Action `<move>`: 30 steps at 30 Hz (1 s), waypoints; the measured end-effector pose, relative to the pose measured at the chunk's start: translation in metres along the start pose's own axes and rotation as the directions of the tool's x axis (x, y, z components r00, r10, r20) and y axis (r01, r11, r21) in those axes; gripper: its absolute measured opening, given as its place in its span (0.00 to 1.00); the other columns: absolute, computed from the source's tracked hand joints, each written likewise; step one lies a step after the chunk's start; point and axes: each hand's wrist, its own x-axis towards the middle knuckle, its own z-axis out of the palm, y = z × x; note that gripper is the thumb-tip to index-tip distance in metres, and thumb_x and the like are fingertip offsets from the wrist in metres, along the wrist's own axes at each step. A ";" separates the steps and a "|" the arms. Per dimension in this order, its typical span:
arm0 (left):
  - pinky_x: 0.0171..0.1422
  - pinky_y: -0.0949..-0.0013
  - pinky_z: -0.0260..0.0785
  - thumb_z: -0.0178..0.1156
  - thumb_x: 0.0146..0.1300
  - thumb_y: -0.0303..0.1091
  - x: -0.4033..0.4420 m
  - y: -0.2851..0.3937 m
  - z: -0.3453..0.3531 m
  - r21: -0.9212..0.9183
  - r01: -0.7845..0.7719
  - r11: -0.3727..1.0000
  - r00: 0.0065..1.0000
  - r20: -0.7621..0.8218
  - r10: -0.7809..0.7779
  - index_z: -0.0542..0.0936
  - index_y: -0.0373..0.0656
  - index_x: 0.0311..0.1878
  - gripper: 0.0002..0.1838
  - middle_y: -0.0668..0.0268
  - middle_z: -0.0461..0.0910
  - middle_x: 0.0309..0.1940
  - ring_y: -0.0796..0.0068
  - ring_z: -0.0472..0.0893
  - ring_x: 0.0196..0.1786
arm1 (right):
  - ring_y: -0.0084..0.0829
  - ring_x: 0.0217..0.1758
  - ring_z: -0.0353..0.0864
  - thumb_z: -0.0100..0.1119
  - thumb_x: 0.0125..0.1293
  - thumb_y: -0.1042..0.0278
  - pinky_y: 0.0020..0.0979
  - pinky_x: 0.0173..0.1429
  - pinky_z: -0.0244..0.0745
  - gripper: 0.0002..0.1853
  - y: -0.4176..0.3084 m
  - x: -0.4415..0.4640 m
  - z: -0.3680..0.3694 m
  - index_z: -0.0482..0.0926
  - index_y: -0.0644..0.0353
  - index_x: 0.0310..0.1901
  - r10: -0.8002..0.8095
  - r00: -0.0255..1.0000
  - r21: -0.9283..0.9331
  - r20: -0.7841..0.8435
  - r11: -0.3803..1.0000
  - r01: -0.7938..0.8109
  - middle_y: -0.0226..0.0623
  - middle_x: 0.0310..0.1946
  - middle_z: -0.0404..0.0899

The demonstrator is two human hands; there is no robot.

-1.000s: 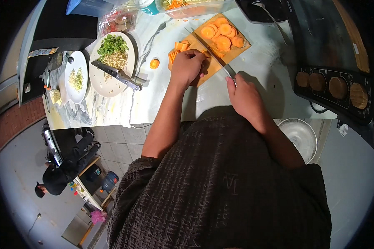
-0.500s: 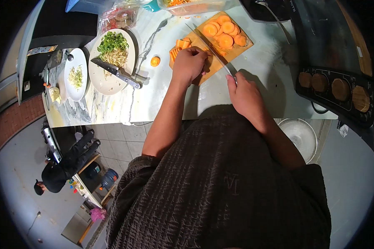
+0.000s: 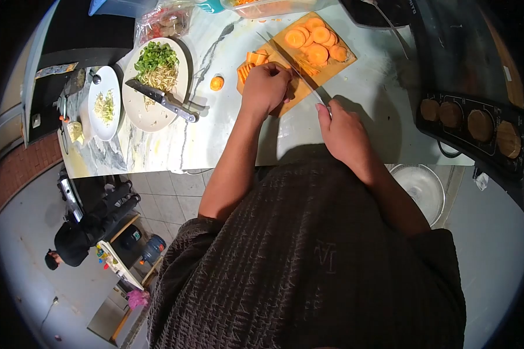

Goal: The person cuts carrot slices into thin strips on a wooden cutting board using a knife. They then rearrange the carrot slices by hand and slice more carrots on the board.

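My right hand [image 3: 344, 129] is wrapped round the handle of a long kitchen knife [image 3: 300, 74]. Its blade slants to the upper left across a wooden cutting board [image 3: 343, 58]. Just left of the blade, my left hand [image 3: 268, 87] has its fingers curled down on carrot at the board; the hand hides most of that piece. Thin carrot strips [image 3: 310, 70] lie right of the blade. Round carrot slices [image 3: 315, 41] are spread on the board's far right part. More cut carrot pieces [image 3: 254, 59] sit at its left corner, beyond my left hand.
A carrot end [image 3: 216, 83] lies on the marble-patterned table [image 3: 215, 125]. To the left stand a round plate [image 3: 148, 119] with chopped greens, sprouts and a second knife [image 3: 163, 100], and an oval plate [image 3: 105, 132]. A stove [image 3: 471, 125] is at right. Another person [image 3: 75, 238] is farther off.
My hands and the knife stay almost in place over the board, with the blade shifted very slightly. The view has moved a little, and the other person has shifted slightly.
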 end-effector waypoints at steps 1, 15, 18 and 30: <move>0.27 0.72 0.67 0.58 0.64 0.36 0.001 -0.001 0.000 0.007 -0.003 1.000 1.000 -0.004 0.003 0.81 0.33 0.31 0.14 0.64 0.78 0.15 0.77 0.77 0.17 | 0.63 0.43 0.77 0.43 0.75 0.51 0.54 0.50 0.71 0.23 0.000 0.001 -0.001 0.74 0.67 0.44 0.000 1.000 -0.005 0.011 1.000 0.000 0.60 0.34 0.80; 0.25 0.72 0.67 0.58 0.63 0.35 -0.004 0.005 0.000 -0.044 0.021 0.999 1.000 0.016 -0.020 0.80 0.34 0.30 0.12 0.64 0.77 0.15 0.77 0.76 0.16 | 0.62 0.39 0.80 0.45 0.74 0.51 0.54 0.47 0.74 0.21 0.003 0.002 -0.007 0.76 0.65 0.41 0.008 0.999 -0.015 -0.040 1.000 -0.009 0.60 0.30 0.81; 0.25 0.72 0.67 0.58 0.62 0.34 -0.004 0.007 0.000 -0.071 0.028 0.997 0.999 0.018 -0.027 0.79 0.34 0.29 0.11 0.64 0.77 0.15 0.77 0.76 0.16 | 0.62 0.37 0.80 0.45 0.74 0.50 0.54 0.43 0.75 0.22 0.002 -0.001 -0.011 0.76 0.64 0.40 0.048 0.998 -0.030 -0.048 0.998 -0.050 0.58 0.28 0.80; 0.26 0.73 0.67 0.58 0.62 0.33 -0.002 0.003 0.000 -0.052 0.024 0.998 1.000 0.015 -0.023 0.79 0.34 0.30 0.11 0.64 0.77 0.16 0.77 0.77 0.17 | 0.62 0.34 0.80 0.47 0.73 0.52 0.54 0.40 0.75 0.20 0.006 -0.005 -0.008 0.75 0.64 0.37 0.023 0.997 -0.002 -0.067 1.000 -0.024 0.57 0.26 0.79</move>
